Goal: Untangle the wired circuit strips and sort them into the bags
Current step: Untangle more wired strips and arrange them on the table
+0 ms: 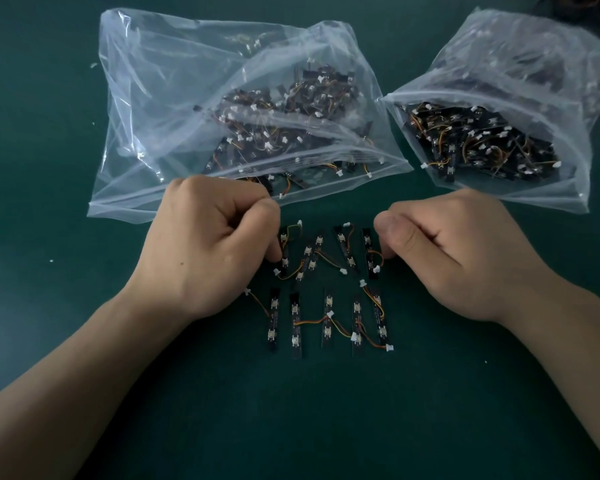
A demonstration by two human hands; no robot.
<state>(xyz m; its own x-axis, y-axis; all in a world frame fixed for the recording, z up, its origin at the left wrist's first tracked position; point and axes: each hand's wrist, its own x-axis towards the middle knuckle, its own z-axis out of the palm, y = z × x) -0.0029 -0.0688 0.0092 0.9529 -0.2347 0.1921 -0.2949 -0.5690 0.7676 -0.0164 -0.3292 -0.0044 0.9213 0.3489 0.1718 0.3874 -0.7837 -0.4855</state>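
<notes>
Slim black wired strips [327, 320], crinkled clear bags [174, 81]

Circuit strips [327, 327] between left hand [208, 251], right hand [458, 251]

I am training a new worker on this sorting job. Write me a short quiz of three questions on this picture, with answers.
1. True or false: the left bag and the right bag both already hold circuit strips.
2. Where do the loose strips lie? A) inside the left bag; B) on the green table, between the left hand and the right hand; C) on top of the right bag.
3. Fill in: each loose strip's wire ends in a small ___ connector.
Key: 1 true; 2 B; 3 white.
</notes>
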